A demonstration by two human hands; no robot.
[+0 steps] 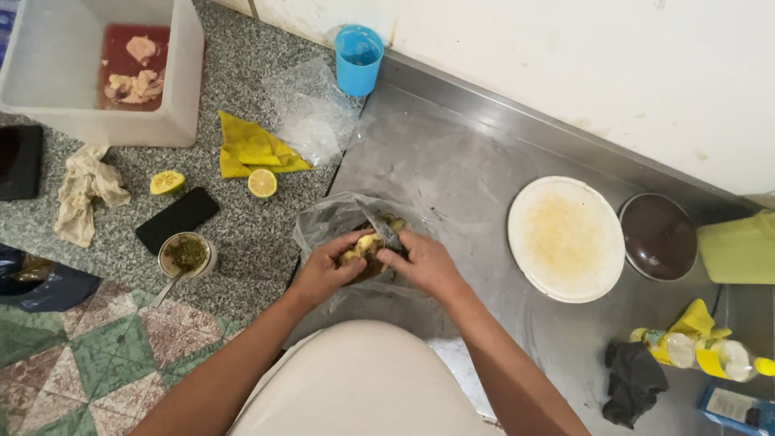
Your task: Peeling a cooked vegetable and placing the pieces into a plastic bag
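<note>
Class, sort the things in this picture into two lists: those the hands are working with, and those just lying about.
In use:
left hand
right hand
knife
yellowish root, being peeled
plastic bag under it

Lying about:
blue cup
lime halves
yellow cloth
phone
round white board
dark lid
white tub
</note>
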